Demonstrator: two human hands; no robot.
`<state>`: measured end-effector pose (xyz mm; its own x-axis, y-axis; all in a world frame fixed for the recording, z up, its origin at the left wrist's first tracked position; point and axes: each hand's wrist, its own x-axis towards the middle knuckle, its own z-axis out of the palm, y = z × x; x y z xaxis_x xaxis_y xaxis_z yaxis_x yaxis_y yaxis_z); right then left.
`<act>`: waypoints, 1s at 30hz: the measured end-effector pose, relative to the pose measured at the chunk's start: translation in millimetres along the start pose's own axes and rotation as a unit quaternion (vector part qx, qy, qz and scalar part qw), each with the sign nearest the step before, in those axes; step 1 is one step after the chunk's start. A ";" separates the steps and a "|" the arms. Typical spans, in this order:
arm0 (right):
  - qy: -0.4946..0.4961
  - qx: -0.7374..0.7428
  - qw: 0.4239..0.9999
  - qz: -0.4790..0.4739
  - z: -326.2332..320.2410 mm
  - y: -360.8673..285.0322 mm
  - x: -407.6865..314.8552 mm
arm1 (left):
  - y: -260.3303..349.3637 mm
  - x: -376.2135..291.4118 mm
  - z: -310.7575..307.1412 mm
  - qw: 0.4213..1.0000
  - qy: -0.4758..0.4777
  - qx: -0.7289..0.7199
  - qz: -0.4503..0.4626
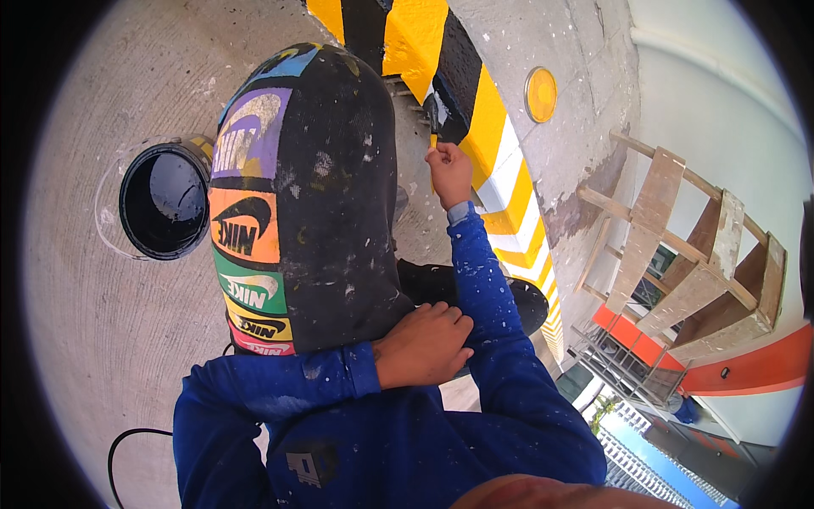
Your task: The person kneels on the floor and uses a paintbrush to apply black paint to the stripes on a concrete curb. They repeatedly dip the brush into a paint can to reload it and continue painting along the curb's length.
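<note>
My right hand (450, 172) grips the yellow handle of a paintbrush (434, 121). Black paint covers the brush head, which is against a white patch (443, 113) edged with wet-looking black on the concrete curb (413, 38). Yellow, black and white stripes run along this curb. My left hand (423, 347) lies across my body at the crook of my right arm, its fingers curled together against the paint-flecked blue sleeve (489, 273) and holding nothing visible. To the left of my bent, black-clad knee (337, 191), an open bucket (166, 200) contains glossy black paint.
Rough concrete ground (82, 305) surrounds the bucket, whose wire handle hangs outward. Beyond the curb are a round yellow cover (541, 94) and a wooden plank frame (693, 235) by the white wall. Metal scaffolding (626, 362) stands farther off. A black cable (121, 439) curves at lower left.
</note>
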<state>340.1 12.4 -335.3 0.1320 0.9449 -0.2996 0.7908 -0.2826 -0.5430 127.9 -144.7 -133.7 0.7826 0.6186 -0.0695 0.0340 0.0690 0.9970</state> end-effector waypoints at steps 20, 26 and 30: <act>0.023 0.040 0.999 -0.020 1.4 -5.0 0.0 | 0.0 -0.3 0.2 1.000 0.001 0.003 0.001; -0.001 0.024 1.000 0.000 -2.8 -10.3 -1.0 | 0.1 -0.1 -0.1 1.000 -0.002 0.004 -0.002; -0.005 0.021 1.000 -0.001 -4.5 -14.7 -2.0 | -0.3 -0.6 0.4 1.000 0.000 0.005 0.000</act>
<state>331.0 15.5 -323.2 0.1246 0.9439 -0.3058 0.7654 -0.2875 -0.5758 127.6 -145.4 -134.0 0.7822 0.6190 -0.0702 0.0404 0.0620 0.9973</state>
